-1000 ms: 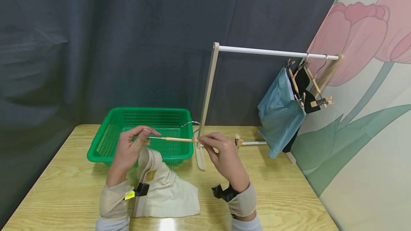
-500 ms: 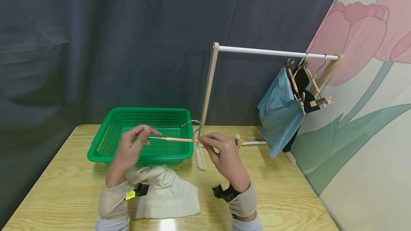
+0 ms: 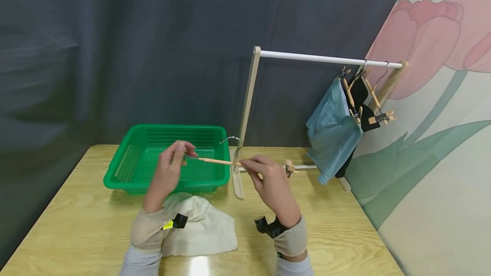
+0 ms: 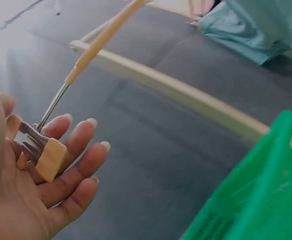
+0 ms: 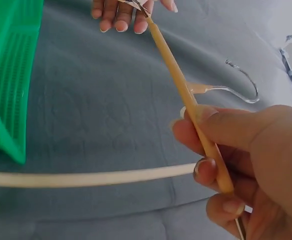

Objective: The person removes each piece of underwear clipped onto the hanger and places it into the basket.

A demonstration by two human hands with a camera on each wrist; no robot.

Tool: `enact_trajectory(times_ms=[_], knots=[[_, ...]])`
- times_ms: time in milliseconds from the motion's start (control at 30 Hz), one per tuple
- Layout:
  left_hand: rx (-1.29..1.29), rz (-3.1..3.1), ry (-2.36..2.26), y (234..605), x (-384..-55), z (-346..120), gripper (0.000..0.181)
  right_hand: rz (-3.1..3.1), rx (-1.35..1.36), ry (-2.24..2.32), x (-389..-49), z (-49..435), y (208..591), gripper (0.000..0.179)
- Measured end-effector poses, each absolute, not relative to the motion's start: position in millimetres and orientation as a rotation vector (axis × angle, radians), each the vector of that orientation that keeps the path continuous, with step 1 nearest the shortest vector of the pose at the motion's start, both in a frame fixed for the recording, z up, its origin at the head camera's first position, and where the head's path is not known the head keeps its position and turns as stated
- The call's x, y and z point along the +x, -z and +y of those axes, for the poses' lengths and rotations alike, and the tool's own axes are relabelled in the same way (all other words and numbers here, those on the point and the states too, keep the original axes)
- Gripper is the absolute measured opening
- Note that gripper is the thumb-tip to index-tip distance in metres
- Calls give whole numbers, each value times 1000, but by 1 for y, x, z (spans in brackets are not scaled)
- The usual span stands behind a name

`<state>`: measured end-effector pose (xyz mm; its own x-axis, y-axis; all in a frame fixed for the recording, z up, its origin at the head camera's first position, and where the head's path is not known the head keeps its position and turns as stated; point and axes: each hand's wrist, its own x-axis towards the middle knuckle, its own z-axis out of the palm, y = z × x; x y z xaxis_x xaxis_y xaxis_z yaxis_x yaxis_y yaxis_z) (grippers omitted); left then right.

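A wooden clip hanger [image 3: 215,161] with a metal hook [image 5: 243,95] spans both hands above the table. My left hand [image 3: 166,169] has one end clip [image 4: 51,159] between thumb and fingers; no cloth shows in that clip. Curled around the wooden bar near its middle, the fingers of my right hand [image 3: 270,182] grip it. The hanger's other clip [image 3: 290,168] sticks out beyond the right hand. Below, a crumpled cream garment [image 3: 203,231] lies on the table, partly hidden by the left forearm; its kind is unclear.
A green plastic basket [image 3: 109,178] stands behind the left hand. To the right is a small rack [image 3: 307,57] with a white rail, where a light blue garment [image 3: 333,131] and black cloth hang on clip hangers. A dark curtain [image 3: 172,54] backs the wooden table [image 3: 76,225].
The cream garment's upper part, raised by the left hand earlier, has dropped onto the table. The left hand has shifted slightly right and up, and the hanger now slopes down to the right.
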<state>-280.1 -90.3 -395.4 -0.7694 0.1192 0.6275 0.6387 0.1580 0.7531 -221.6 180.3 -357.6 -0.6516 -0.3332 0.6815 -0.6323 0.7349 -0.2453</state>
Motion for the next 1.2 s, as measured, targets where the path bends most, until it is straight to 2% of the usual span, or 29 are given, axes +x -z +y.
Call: enact_trajectory(times_ms=[200, 500, 667, 933, 1200], knots=[[-665, -1907, 1978, 406, -290, -68, 59, -2382, 668, -480, -215, 192, 350, 20], [-572, -2027, 2078, 419, -300, -35, 69, -2459, 542, -400, -198, 217, 361, 21], [-578, -2131, 2084, 415, -315, -22, 66, -2475, 438, -310, -189, 232, 363, 21], [-585, -2318, 1879, 418, -337, 9, 38, -2490, 287, -263, -180, 255, 358, 19], [-485, -2342, 1750, 423, -353, 36, 50, -2474, 207, -127, -176, 269, 343, 27]])
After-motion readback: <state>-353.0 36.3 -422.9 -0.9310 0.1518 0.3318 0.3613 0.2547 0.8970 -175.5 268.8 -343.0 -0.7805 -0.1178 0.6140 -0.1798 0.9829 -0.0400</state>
